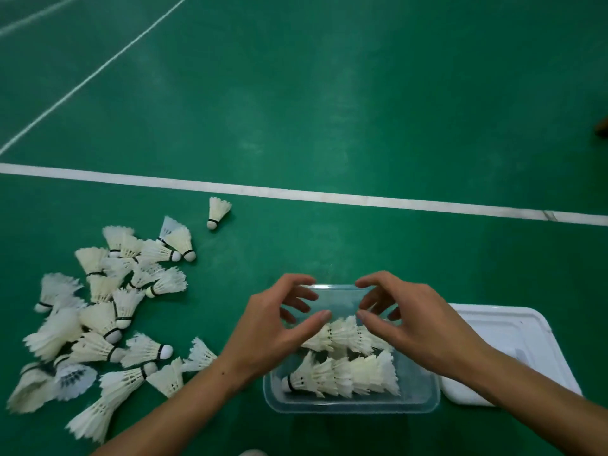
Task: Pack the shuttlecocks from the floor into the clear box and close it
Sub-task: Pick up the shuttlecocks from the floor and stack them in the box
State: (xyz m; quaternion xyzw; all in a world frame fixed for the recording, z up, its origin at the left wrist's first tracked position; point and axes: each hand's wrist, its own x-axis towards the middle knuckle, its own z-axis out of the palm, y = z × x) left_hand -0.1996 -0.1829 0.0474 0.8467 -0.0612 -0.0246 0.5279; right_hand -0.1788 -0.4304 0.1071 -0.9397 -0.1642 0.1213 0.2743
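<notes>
1. On the green court floor [329,126], near the bottom edge of the view, sits the clear box [424,390], lid off.
2. Inside the box: two rows of shuttlecocks nested into each other, lying on their sides. The nearer row [342,376] runs along the near wall, its cork at the left end. The farther row [342,337] lies just behind it, partly covered by the hands.
3. Left hand [273,327] hovers over the box's left half, fingers spread and loosely curled, thumb tip close to the farther row. Cannot tell whether it touches the feathers; it grips nothing visible.
4. Right hand [408,320] mirrors it over the right half, fingers spread and loosely curled, thumb tip just above the same row. Contact again cannot be told; nothing is held.
5. The two thumbs point toward each other, a little apart, over the middle of the box.
6. White lid [513,340] lies flat on the floor, just right of the box, partly under the right forearm.
7. Loose pile of shuttlecocks [108,317] lies on the floor to the left of the box, pointing every way.
8. One stray shuttlecock [217,212] lies apart beyond the pile, cork toward the viewer, near the broad white line [329,195] crossing the floor.
</notes>
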